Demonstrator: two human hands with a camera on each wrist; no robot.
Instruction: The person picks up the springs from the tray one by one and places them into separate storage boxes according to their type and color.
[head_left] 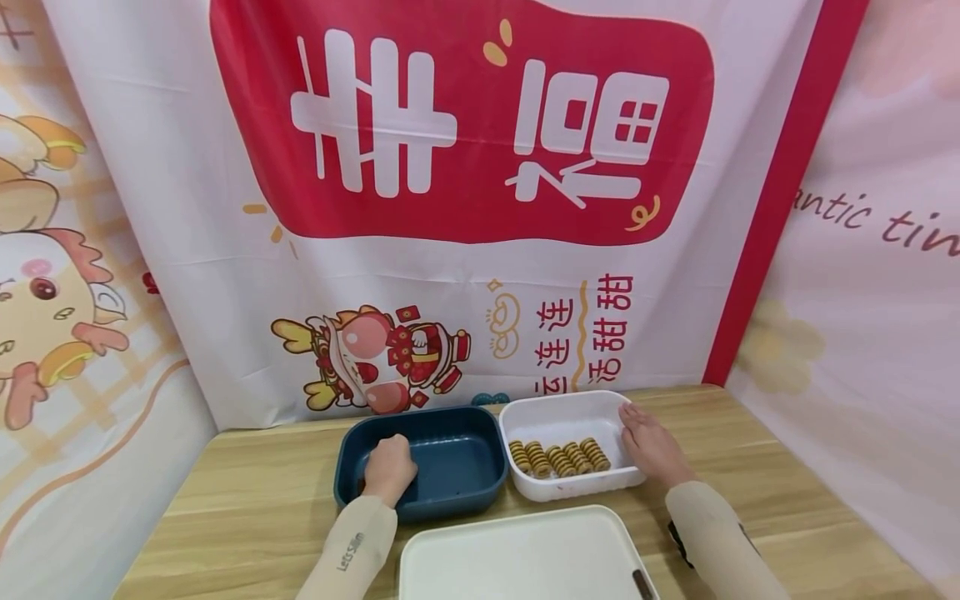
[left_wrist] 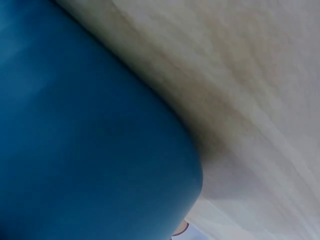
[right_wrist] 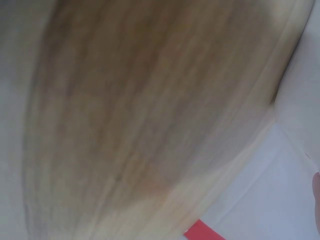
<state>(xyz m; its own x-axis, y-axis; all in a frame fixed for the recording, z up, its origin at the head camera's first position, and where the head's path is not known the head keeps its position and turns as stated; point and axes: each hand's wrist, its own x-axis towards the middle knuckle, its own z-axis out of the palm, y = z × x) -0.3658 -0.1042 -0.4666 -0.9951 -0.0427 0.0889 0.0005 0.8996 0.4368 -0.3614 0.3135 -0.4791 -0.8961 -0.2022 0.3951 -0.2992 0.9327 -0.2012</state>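
Note:
In the head view my left hand reaches down into the dark blue tub, its fingers bent and their tips hidden. A small dark reddish-brown item shows beside that hand; whether the fingers hold it is unclear. My right hand rests on the right rim of the white tub, fingers extended along the edge. Striped brown-and-yellow rolled pieces stand in a row of short stacks inside the white tub. The left wrist view shows the blue tub's outer wall close up, but no hand.
A cream tray lies in front of the tubs, with a dark brown strip at its right edge. The wooden table meets a printed cloth backdrop behind. Cloth walls stand on both sides.

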